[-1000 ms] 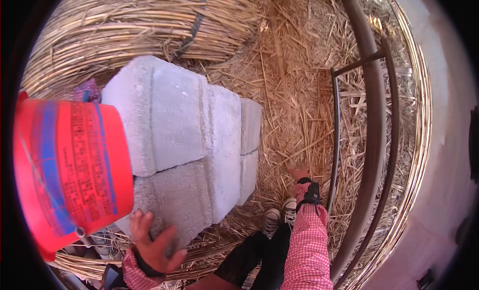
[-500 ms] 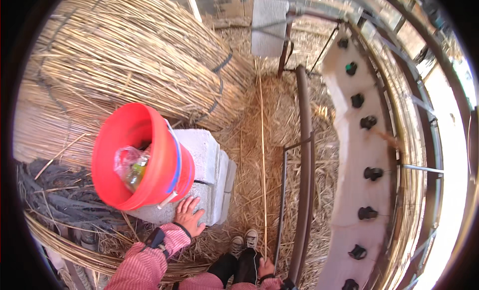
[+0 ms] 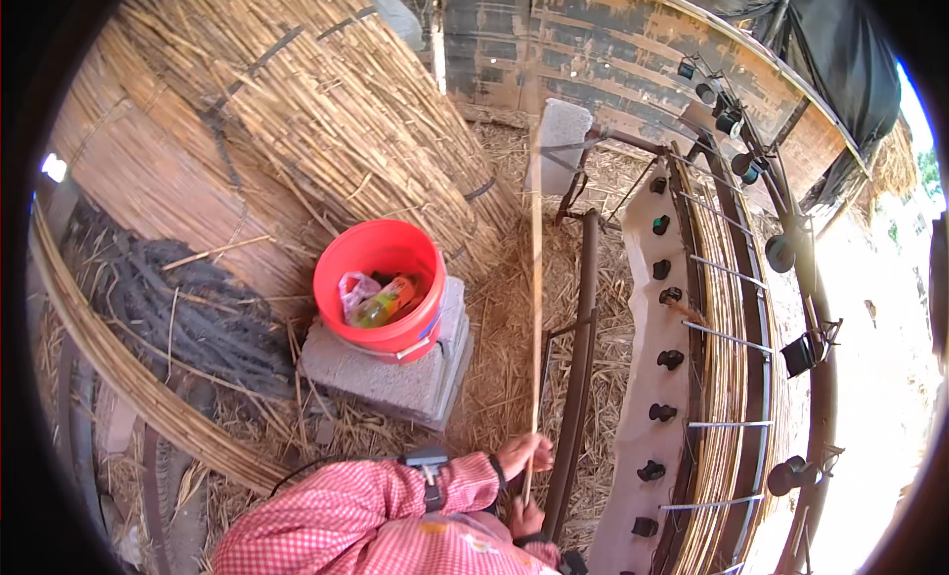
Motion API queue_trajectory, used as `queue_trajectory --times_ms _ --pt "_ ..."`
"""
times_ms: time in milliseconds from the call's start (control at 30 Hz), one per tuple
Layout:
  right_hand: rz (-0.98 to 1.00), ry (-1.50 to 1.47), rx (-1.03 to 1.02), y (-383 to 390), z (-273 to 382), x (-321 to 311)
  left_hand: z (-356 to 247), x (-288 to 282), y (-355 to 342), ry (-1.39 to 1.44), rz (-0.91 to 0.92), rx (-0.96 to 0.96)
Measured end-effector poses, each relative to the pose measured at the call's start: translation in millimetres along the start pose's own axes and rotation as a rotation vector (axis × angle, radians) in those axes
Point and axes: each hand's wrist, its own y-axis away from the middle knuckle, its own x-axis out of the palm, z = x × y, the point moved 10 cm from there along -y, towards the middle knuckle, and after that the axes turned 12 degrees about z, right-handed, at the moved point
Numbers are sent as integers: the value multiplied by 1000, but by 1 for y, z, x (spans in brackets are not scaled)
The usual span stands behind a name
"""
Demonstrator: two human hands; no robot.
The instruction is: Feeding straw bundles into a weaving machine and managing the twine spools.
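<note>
View down over a straw-strewn floor. Near half past five, a person's left hand is closed around a long, thin reed, with the right hand curled about its lower end just below. The reed runs up toward twelve o'clock, slightly right of centre. At nine o'clock, a red bucket holding a bottle stands on concrete blocks; at eleven, bundled reeds.
</note>
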Motion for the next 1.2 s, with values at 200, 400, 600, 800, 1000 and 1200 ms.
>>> queue_trajectory --times_ms 200,400,600,800,1000,1200 --pt "-96 -211 -705 -35 221 -36 -213 107 14 -520 -65 547" --pt "352 122 -755 -40 246 62 -421 150 152 -595 -115 1079" --pt "555 243 -1262 24 362 120 -372 106 275 -1017 -800 1271" --pt "627 363 -1121 3 318 133 -380 46 560 -1343 -1788 944" --pt "673 422 -1044 -30 282 142 -260 -57 723 -1359 -2313 808" --pt "559 418 -1018 -92 332 63 -254 -62 592 -1385 -2735 228"
